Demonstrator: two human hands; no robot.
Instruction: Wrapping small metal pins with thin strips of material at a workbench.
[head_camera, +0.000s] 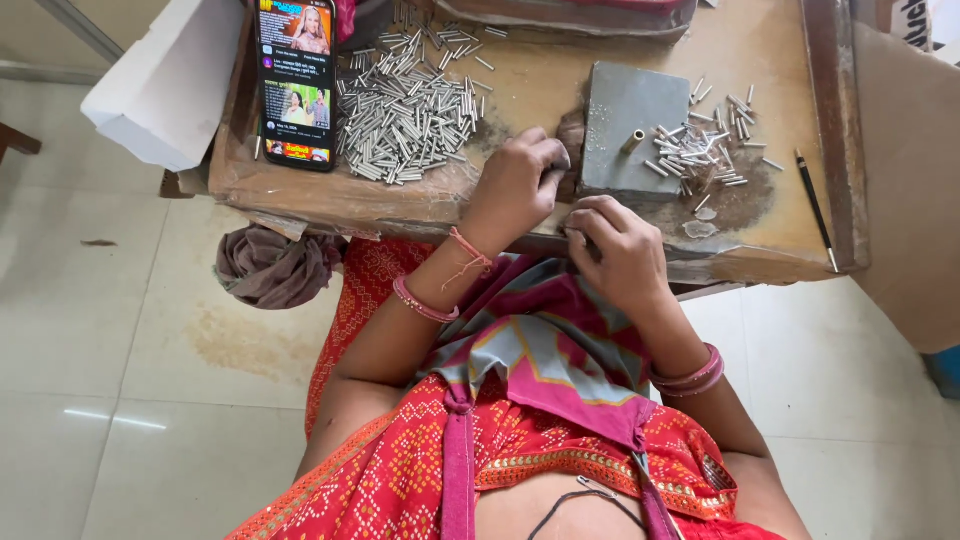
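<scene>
The left hand (520, 180) rests on the worn wooden worktop (540, 85), just beside the near left corner of a flat grey metal block (630, 125), its fingers curled down; it seems to pinch something small and dark against the block's edge, though the knuckles hide what it is, so I cannot tell what it holds. The right hand (620, 250) sits at the near edge of the worktop, just below the block, with its fingers bunched tightly together at the tips; whether anything lies between them is hidden. A short brass-coloured tube (632, 141) stands tilted on the block's top face, apart from both hands. To the right of the block lies a small scatter of thin silver metal tubes (705, 150), and well to the left of the left hand a much larger heap of tubes (405, 110) spreads across the board. A smartphone (296, 80) with a lit screen lies beside that heap. A dark pencil (815, 205) lies along the worktop's right rim, and a crumpled brownish cloth (275, 265) hangs below its left edge.
</scene>
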